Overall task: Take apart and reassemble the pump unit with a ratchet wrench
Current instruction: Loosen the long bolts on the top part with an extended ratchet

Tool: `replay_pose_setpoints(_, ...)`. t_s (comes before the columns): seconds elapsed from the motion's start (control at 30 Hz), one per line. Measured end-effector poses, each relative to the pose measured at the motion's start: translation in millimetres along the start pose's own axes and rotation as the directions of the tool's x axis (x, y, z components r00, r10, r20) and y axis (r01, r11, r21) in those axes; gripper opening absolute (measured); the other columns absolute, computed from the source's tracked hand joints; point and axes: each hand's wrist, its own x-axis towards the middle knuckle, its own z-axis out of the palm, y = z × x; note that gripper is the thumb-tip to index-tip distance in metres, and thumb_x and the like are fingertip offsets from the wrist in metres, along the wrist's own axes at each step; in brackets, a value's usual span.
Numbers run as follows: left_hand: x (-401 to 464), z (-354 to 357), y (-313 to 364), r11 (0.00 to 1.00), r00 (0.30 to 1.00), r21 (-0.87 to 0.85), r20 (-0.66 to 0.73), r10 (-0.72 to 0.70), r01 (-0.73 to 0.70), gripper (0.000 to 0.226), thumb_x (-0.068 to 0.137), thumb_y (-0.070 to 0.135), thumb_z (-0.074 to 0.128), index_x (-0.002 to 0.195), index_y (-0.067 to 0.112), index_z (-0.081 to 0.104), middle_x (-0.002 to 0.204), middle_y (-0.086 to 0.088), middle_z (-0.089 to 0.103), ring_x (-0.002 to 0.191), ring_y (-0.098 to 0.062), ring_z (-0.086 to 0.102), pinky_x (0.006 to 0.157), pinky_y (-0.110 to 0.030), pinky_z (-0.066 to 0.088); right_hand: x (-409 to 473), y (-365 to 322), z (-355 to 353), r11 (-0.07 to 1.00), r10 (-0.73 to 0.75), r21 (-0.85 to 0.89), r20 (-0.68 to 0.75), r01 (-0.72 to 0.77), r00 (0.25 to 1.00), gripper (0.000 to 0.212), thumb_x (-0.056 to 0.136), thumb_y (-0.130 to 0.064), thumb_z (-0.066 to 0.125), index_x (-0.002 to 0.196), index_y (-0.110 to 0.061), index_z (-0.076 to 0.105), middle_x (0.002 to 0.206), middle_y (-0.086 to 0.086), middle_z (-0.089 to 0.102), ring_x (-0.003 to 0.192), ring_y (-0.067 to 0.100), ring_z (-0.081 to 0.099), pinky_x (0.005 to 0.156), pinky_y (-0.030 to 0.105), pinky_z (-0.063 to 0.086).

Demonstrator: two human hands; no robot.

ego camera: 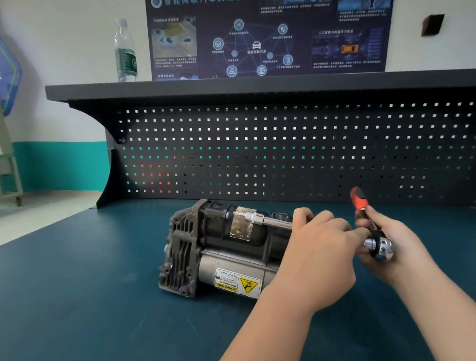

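Far left, on the black shelf above the perforated black pegboard (287, 155): clear plastic water bottle with a green label (125, 51), upright. Not involved.

Centre of the dark teal counter (76, 296): grey-and-black metal pump unit (223, 250), lying on its side. Finned cast end faces left, yellow hot-surface warning label faces near. Its right end is hidden behind the left hand.

Left hand (318, 254) sits over that right end, fingers curled. Index and thumb reach right to the chrome socket at the wrench head and look to be pinching it; contact is partly hidden, so that's a judgement.

Right hand (392, 241), just right of the pump: fingers wrapped round the shank of the chrome ratchet wrench with red-and-black handle (371, 229). Handle points up and away, head points near. Wrench is held off the pump, not on a fastener.

Looks like socket fitting or direction setting, before any bolt work.

Risks:
- Socket not fully clicked on the drive, so it drops off or rounds a bolt head.
- Ratchet direction set wrong, so it tightens instead of loosening.
- Pump is unclamped on a smooth counter; with the left hand off it, wrench torque could roll or slide it.
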Motion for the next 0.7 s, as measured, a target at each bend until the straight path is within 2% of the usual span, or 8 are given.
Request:
replay_pose_setpoints(0.43, 0.0, -1.2, 2.5, 0.996, 0.998, -0.083, -0.048, -0.037, 0.033, 0.015, 0.093, 0.023, 0.048, 0.097, 0.023, 0.062, 0.080, 0.006, 0.057, 0.080, -0.018, 0.039, 0.076, -0.032, 0.016, -0.1, -4.7, 3.7, 0.999, -0.047, -0.027, 0.002, 0.047, 0.999, 0.026, 0.097, -0.030, 0.050, 0.081, -0.011, 0.057, 0.048, -0.007, 0.049, 0.032, 0.006, 0.041, 0.035, 0.011, 0.035)
replay_pose_setpoints(0.7, 0.2, -4.2, 2.6, 0.996, 0.998, -0.081, -0.047, -0.050, 0.046, 0.016, 0.093, 0.023, 0.047, 0.101, 0.025, 0.061, 0.079, 0.006, 0.056, 0.078, -0.017, 0.037, 0.074, -0.031, 0.015, -1.9, -5.6, 5.3, 0.998, -0.064, -0.028, -0.008, 0.063, 0.998, 0.024, 0.097, -0.029, 0.051, 0.083, -0.010, 0.058, 0.047, -0.007, 0.050, 0.033, 0.005, 0.043, 0.035, 0.011, 0.035)
